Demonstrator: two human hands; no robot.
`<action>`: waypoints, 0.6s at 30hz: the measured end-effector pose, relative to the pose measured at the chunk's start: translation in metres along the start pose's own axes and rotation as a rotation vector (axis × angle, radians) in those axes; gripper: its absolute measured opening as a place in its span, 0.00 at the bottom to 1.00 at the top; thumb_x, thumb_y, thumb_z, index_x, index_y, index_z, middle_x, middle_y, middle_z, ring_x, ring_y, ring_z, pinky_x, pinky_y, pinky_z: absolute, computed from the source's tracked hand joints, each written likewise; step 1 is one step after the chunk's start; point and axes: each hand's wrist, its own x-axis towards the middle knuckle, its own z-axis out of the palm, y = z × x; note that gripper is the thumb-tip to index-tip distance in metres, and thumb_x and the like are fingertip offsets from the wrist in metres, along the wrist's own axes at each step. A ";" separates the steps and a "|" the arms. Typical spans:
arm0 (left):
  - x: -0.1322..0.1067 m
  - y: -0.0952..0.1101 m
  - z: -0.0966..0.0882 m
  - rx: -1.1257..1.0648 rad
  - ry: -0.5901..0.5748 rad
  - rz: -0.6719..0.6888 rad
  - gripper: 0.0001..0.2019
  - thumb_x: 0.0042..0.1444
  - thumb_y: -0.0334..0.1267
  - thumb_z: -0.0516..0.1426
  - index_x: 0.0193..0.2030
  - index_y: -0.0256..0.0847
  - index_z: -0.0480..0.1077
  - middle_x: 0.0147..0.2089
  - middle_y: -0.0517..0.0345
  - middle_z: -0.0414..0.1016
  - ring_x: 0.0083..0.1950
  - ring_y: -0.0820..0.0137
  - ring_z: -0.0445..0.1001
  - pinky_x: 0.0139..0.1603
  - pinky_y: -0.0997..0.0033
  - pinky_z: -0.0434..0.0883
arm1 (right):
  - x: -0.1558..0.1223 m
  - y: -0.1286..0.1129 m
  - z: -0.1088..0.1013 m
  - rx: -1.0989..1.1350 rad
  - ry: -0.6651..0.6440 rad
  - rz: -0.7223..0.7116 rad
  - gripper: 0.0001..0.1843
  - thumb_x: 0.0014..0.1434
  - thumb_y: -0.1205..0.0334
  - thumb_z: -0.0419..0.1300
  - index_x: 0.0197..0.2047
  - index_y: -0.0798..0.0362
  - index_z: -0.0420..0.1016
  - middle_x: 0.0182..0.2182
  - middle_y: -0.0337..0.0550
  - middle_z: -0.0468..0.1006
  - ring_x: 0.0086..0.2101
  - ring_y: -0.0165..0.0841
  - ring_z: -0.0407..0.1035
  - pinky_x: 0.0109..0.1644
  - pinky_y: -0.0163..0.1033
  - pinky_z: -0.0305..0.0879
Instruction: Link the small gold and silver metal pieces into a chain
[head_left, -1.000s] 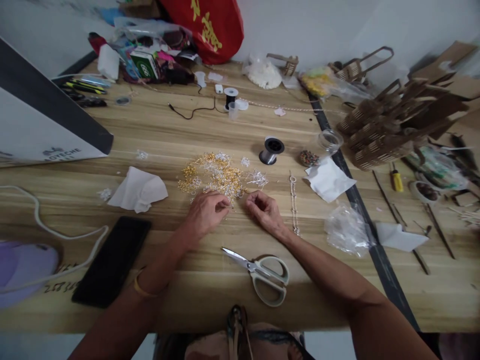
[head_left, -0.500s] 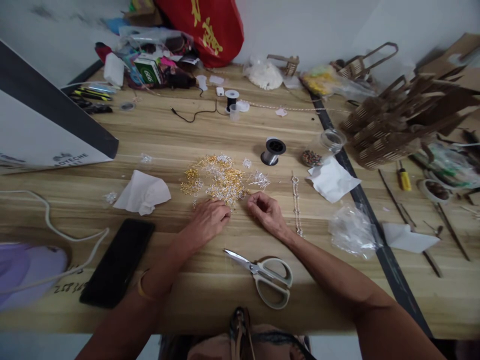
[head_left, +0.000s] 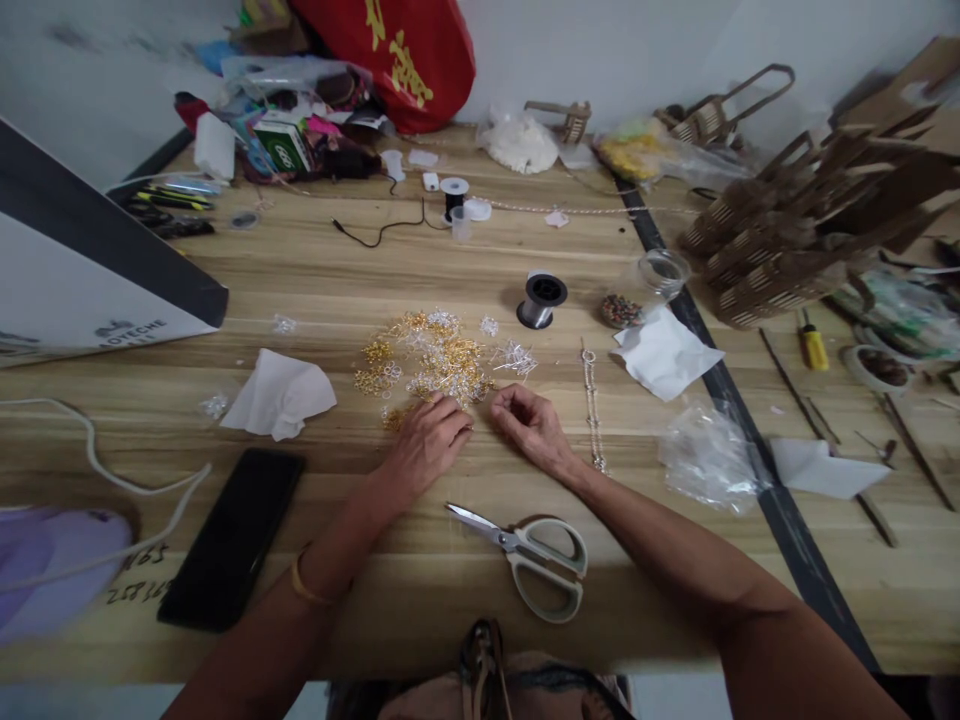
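Note:
A pile of small gold and silver jewellery findings (head_left: 431, 358) lies on the wooden table (head_left: 360, 270). My left hand (head_left: 431, 445) rests palm down at the pile's near edge, fingers curled and pinched at something too small to name. My right hand (head_left: 531, 425) sits just to the right, fingers curled in a loose pinch on something I cannot make out. A beaded silver chain (head_left: 592, 405) lies straight to the right of my right hand. Grey-handled scissors (head_left: 529, 555) lie shut in front of my hands.
A black phone (head_left: 232, 540) and a crumpled white tissue (head_left: 279, 393) lie to the left. A spool of wire (head_left: 541, 299), a jar of beads (head_left: 637, 295), white paper (head_left: 664, 352) and a plastic bag (head_left: 701, 455) are at the right. Wooden baskets (head_left: 787, 240) and clutter line the back.
My left hand has slid slightly forward and right towards the pile's edge. My right hand has barely moved. The camera view shifted a little.

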 end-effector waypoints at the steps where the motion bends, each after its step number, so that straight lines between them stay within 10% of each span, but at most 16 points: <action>1: 0.000 0.000 0.001 0.012 -0.005 0.003 0.08 0.62 0.34 0.54 0.35 0.38 0.74 0.36 0.54 0.72 0.42 0.64 0.66 0.47 0.63 0.65 | 0.000 0.000 0.000 -0.005 0.001 -0.002 0.13 0.59 0.52 0.59 0.33 0.54 0.68 0.23 0.34 0.64 0.25 0.26 0.56 0.28 0.33 0.53; 18: 0.003 -0.002 0.005 -0.096 0.118 -0.027 0.08 0.61 0.31 0.54 0.32 0.38 0.73 0.33 0.54 0.73 0.39 0.66 0.69 0.45 0.64 0.68 | -0.001 -0.003 0.001 -0.050 0.003 -0.022 0.15 0.59 0.50 0.58 0.32 0.54 0.68 0.23 0.35 0.66 0.25 0.26 0.58 0.28 0.33 0.55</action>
